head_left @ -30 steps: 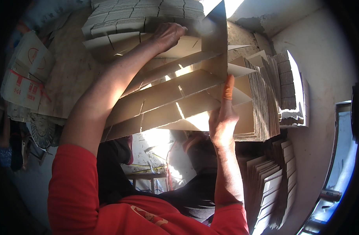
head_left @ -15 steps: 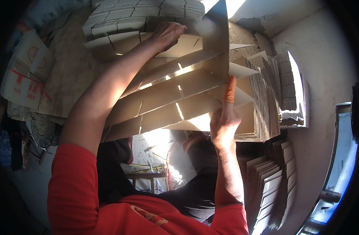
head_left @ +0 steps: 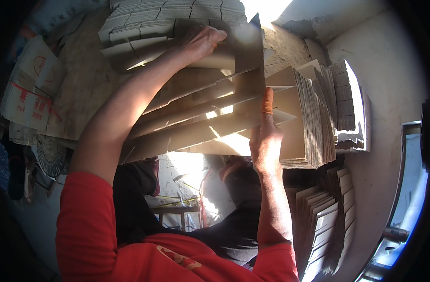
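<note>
Slotted cardboard strips form a partly assembled divider (head_left: 196, 126) in front of me, several long strips meeting a tall crosswise strip (head_left: 249, 89) at its right end. My right hand (head_left: 267, 145) is closed at the lower end of that crosswise strip, its upright digit in an orange finger cover pressed against it. Over the far side, my left hand (head_left: 201, 44) is closed, fingers pinched at the upper edge of a far cardboard strip (head_left: 217, 62). The left fingertips are partly hidden. Slots show along the long strips.
A stack of slotted cardboard strips (head_left: 177, 16) lies at the back. More cardboard stacks (head_left: 316, 122) stand at the right, with others (head_left: 325, 221) lower down beside the wall. A printed carton (head_left: 31, 89) sits at the left of the wooden table (head_left: 78, 89).
The crosswise strip has tipped and shifted down and left, and the long strips lie flatter. My right hand moved slightly left with it; my left hand stays nearly in place.
</note>
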### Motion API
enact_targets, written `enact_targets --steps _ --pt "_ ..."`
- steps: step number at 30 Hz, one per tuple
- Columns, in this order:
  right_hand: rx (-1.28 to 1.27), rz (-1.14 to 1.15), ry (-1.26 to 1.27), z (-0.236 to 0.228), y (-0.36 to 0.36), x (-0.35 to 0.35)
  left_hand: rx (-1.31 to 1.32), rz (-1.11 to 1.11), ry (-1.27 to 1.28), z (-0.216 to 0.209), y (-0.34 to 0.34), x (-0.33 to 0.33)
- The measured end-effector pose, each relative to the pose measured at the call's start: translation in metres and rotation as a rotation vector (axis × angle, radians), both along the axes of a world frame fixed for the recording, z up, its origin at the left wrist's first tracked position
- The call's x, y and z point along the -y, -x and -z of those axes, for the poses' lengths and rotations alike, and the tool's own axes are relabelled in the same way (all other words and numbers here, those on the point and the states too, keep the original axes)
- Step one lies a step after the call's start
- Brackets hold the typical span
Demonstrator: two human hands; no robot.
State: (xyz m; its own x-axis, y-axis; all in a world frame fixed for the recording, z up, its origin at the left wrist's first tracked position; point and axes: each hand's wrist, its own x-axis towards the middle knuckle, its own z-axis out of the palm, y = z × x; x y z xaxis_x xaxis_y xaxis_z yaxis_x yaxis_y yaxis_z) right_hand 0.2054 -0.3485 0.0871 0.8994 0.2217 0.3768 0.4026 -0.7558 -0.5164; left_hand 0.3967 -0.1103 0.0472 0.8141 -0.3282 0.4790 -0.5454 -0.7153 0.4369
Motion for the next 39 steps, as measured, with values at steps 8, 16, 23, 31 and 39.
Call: enact_targets --steps 8,16,23,31,39 --pt "-0.161 0.056 0.135 -0.01 0.002 0.0 0.041 0.183 0.048 -0.013 0.023 -0.002" --pt "-0.118 -0.05 0.12 -0.011 0.002 0.002 0.065 0.089 -0.035 -0.016 0.03 -0.01" --pt "-0.297 0.01 0.147 -0.009 0.001 -0.006 -0.015 0.186 -0.005 -0.016 0.036 -0.009" --pt "-0.228 -0.032 0.358 -0.013 -0.001 -0.005 -0.125 0.25 0.081 -0.026 0.046 -0.024" --pt "-0.163 0.092 0.555 -0.003 -0.001 0.011 -0.303 -0.064 -0.146 -0.076 0.151 -0.061"
